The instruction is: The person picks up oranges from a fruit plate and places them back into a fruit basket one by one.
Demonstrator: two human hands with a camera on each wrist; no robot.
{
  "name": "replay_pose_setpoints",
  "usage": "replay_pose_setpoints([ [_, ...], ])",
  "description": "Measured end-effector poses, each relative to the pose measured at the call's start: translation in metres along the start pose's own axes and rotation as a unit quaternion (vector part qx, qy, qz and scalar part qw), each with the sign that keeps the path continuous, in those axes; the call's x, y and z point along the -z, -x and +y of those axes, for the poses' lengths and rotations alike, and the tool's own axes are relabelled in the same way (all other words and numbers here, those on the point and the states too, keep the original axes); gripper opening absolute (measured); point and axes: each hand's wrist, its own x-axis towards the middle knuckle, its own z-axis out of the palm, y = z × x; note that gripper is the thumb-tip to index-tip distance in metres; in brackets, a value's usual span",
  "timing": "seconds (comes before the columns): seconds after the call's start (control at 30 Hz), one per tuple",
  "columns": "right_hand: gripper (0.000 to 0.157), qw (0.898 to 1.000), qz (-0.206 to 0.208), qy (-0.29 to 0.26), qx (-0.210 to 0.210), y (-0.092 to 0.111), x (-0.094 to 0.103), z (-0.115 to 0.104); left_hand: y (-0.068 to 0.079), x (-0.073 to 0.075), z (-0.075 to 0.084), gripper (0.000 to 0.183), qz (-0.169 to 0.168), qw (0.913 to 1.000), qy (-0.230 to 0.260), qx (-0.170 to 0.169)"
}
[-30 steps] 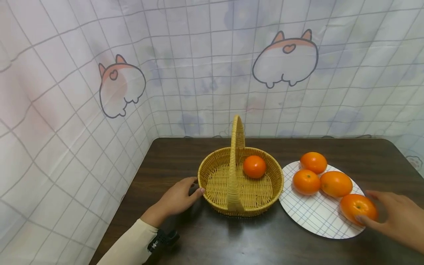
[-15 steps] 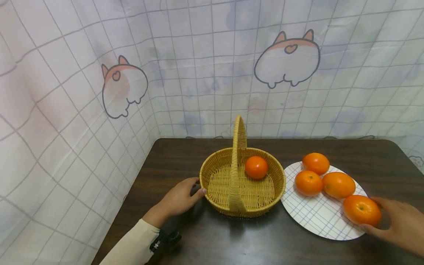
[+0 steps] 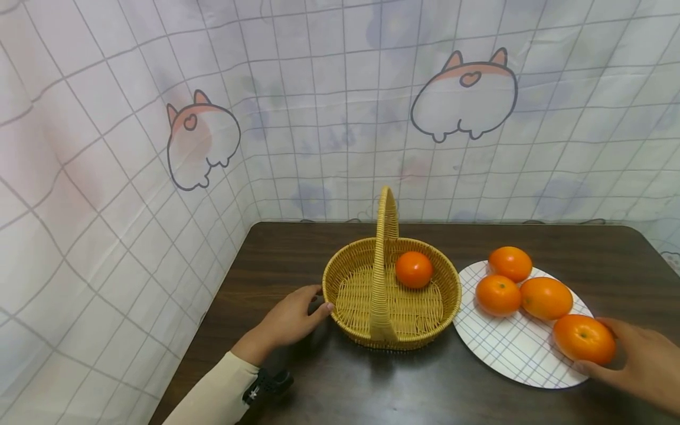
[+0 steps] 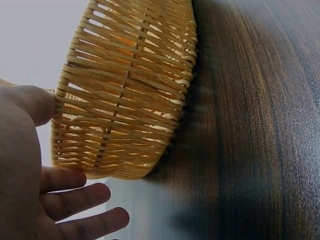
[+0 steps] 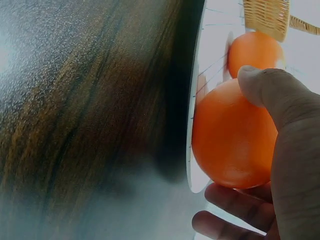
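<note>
Over the last second the orange (image 3: 584, 339) has hardly been moved on the plate's (image 3: 510, 354) near right edge, so it seems not to have been lifted yet. It is gripped by the right hand's (image 3: 632, 357) thumb and fingers; the basket's (image 3: 353, 304) left side is merely touched by the left hand (image 3: 289, 319), its fingers loosely extended

dark brown wood-grain desk (image 3: 430, 386), rounded far corners, dull sheen toward the near side. directly on it: yellow wicker basket (image 3: 353, 332), upright, around the middle; white round plate (image 3: 510, 348) with blue grid lines, flat, just right of basket.
</note>
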Motion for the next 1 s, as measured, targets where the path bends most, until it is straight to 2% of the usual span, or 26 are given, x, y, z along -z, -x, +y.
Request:
replay_pose_setpoints([
  [0.13, 0.097, 1.000, 0.001, 0.001, 0.009, -0.001, -0.001, 0.000, 0.001, -0.001, 0.000, 0.069, 0.001, 1.0000, 0.001, -0.004],
  [0.4, 0.100, 1.000, -0.013, -0.012, 0.000, -0.003, 0.002, -0.002, 0.000, 0.000, 0.000, 0.068, 0.001, 1.0000, 0.001, -0.001],
  [0.67, 0.093, 0.997, 0.050, -0.022, 0.048, -0.007, 0.012, -0.006, 0.000, 0.000, 0.000, 0.072, 0.002, 1.0000, -0.001, 0.003],
  [0.8, 0.089, 0.992, 0.079, -0.039, 0.085, -0.011, 0.021, -0.010, 0.001, 0.000, 0.001, 0.071, 0.003, 1.0000, 0.000, 0.002],
  [1.0, 0.088, 0.988, 0.098, -0.048, 0.112, -0.016, 0.032, -0.019, 0.000, 0.000, 0.002, 0.068, 0.001, 1.0000, 0.001, 0.004],
])
